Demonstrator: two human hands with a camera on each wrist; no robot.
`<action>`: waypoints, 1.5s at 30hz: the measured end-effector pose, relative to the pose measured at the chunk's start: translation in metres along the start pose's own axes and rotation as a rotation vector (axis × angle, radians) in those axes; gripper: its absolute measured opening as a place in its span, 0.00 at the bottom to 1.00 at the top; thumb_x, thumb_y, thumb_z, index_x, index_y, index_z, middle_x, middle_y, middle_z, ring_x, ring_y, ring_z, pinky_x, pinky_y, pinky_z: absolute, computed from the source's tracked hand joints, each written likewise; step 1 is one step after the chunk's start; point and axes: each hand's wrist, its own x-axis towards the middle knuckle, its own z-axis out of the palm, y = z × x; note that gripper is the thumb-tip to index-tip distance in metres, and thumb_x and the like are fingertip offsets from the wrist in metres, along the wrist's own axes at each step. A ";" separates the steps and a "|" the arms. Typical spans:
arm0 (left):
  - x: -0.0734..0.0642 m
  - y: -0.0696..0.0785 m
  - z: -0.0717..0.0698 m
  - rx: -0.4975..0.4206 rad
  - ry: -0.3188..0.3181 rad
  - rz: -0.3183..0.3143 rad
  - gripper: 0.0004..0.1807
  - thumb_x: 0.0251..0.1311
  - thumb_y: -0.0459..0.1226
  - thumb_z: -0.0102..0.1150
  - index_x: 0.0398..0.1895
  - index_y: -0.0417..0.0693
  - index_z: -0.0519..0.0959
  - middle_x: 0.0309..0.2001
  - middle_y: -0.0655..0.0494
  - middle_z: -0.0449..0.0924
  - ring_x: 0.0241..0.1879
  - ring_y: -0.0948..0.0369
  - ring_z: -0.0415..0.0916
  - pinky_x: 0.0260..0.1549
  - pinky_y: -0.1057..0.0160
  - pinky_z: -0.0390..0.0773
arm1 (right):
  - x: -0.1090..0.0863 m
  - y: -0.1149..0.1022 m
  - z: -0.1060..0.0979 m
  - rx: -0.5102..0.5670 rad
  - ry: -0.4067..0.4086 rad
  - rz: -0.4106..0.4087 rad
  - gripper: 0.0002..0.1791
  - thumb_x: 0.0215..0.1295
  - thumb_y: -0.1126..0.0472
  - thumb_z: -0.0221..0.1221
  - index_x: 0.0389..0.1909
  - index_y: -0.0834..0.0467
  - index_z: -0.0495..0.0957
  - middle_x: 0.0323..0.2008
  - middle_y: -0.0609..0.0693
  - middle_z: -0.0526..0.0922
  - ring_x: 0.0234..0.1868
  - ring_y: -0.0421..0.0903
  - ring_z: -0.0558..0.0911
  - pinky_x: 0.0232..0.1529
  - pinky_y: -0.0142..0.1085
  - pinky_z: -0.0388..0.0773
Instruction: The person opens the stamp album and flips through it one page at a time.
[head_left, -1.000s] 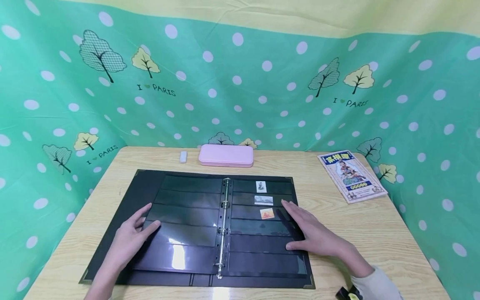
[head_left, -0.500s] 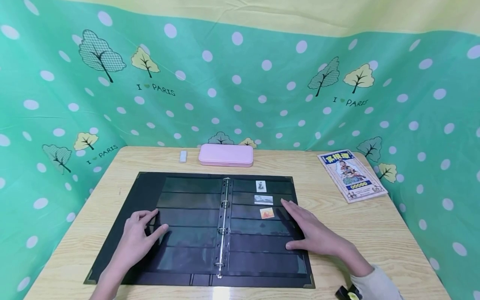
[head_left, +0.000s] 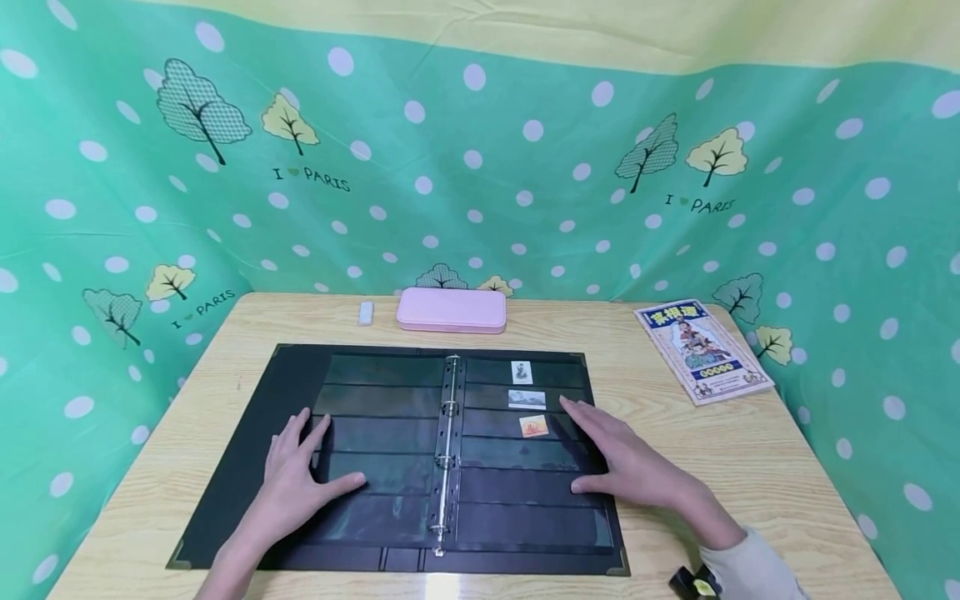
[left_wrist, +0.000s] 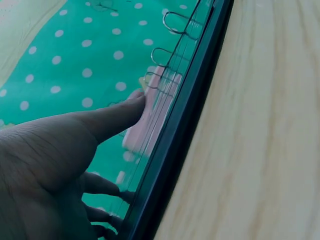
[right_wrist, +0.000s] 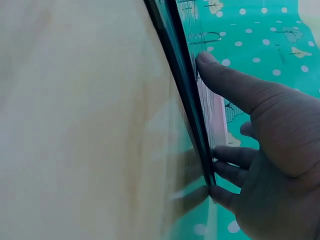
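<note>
Left hand (head_left: 288,492) relaxed and holding nothing, its fingers spread at the outer edge of the left page (head_left: 382,433), thumb angled across it towards the rings (head_left: 447,437). Could not tell how firmly it bore on the sheet. Right hand (head_left: 630,458) likewise released: fingers extended, thumb well apart from them, lying across the outer edge of the right page (head_left: 517,487).

Both pages belonged to a black ring album (head_left: 292,375), open flat on the wooden bench (head_left: 750,467), nearer the bench's left edge than its right. Clear strips crossed each page. Right page carried three small stamps in its far three rows: a grey portrait (head_left: 521,372) in the first, a wide grey landscape (head_left: 527,400) in the second, an orange one (head_left: 534,426), slightly tilted, in the third.

Pink case (head_left: 452,310) lay along the bench's far edge; small pale block (head_left: 366,313) just left of it. Illustrated booklet (head_left: 701,350) sat slantwise near the far right corner. Green dotted cloth (head_left: 480,192) hung behind. Pale sleeve (head_left: 753,567) on the right arm, with a small black object (head_left: 693,583) beside it.
</note>
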 end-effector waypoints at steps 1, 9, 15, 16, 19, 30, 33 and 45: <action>0.000 -0.002 0.002 -0.006 -0.001 0.015 0.68 0.52 0.61 0.84 0.84 0.28 0.62 0.85 0.20 0.43 0.83 0.20 0.35 0.77 0.19 0.35 | 0.001 0.000 -0.001 -0.004 0.002 0.006 0.64 0.66 0.43 0.78 0.93 0.48 0.48 0.87 0.64 0.58 0.85 0.70 0.60 0.78 0.70 0.64; -0.001 -0.013 0.011 0.006 0.022 0.093 0.73 0.49 0.65 0.84 0.86 0.28 0.58 0.85 0.20 0.40 0.85 0.24 0.32 0.82 0.29 0.23 | 0.013 0.002 -0.012 -0.086 0.067 0.024 0.53 0.70 0.44 0.76 0.88 0.56 0.62 0.75 0.64 0.73 0.74 0.65 0.74 0.70 0.63 0.78; -0.001 -0.007 0.008 -0.010 0.007 0.066 0.74 0.46 0.62 0.87 0.85 0.28 0.58 0.85 0.20 0.40 0.85 0.24 0.31 0.81 0.27 0.25 | 0.025 0.011 -0.019 -0.113 0.141 0.047 0.50 0.71 0.45 0.76 0.85 0.60 0.66 0.69 0.63 0.76 0.68 0.62 0.77 0.64 0.61 0.81; -0.002 -0.006 0.007 -0.014 0.003 0.063 0.73 0.46 0.61 0.87 0.85 0.27 0.58 0.85 0.20 0.40 0.85 0.24 0.31 0.81 0.27 0.25 | 0.027 0.012 -0.020 -0.116 0.152 0.051 0.49 0.70 0.45 0.76 0.85 0.60 0.67 0.69 0.63 0.77 0.67 0.62 0.77 0.64 0.61 0.81; -0.003 -0.006 0.007 -0.013 0.006 0.066 0.74 0.46 0.62 0.87 0.85 0.27 0.58 0.85 0.20 0.40 0.85 0.24 0.31 0.81 0.28 0.25 | 0.034 0.017 -0.022 -0.115 0.175 0.064 0.48 0.70 0.44 0.76 0.84 0.60 0.69 0.71 0.66 0.75 0.71 0.67 0.75 0.66 0.66 0.78; -0.003 -0.009 0.009 -0.013 0.006 0.064 0.74 0.46 0.61 0.87 0.86 0.28 0.58 0.86 0.20 0.40 0.85 0.25 0.31 0.81 0.28 0.24 | 0.055 0.042 -0.023 -0.133 0.164 0.115 0.57 0.69 0.36 0.74 0.89 0.58 0.60 0.86 0.72 0.52 0.86 0.76 0.51 0.77 0.77 0.58; -0.003 -0.007 0.007 -0.021 -0.001 0.055 0.74 0.45 0.60 0.87 0.86 0.28 0.58 0.86 0.20 0.39 0.85 0.25 0.31 0.81 0.28 0.24 | 0.057 0.045 -0.022 -0.137 0.144 0.128 0.60 0.67 0.33 0.74 0.90 0.56 0.57 0.87 0.72 0.48 0.86 0.76 0.47 0.77 0.78 0.55; -0.003 -0.011 0.009 0.003 0.007 0.070 0.74 0.47 0.63 0.86 0.86 0.29 0.57 0.85 0.19 0.40 0.86 0.25 0.31 0.82 0.31 0.23 | 0.056 0.046 -0.014 -0.142 0.117 0.180 0.66 0.63 0.27 0.73 0.91 0.53 0.53 0.89 0.72 0.39 0.87 0.75 0.43 0.79 0.78 0.52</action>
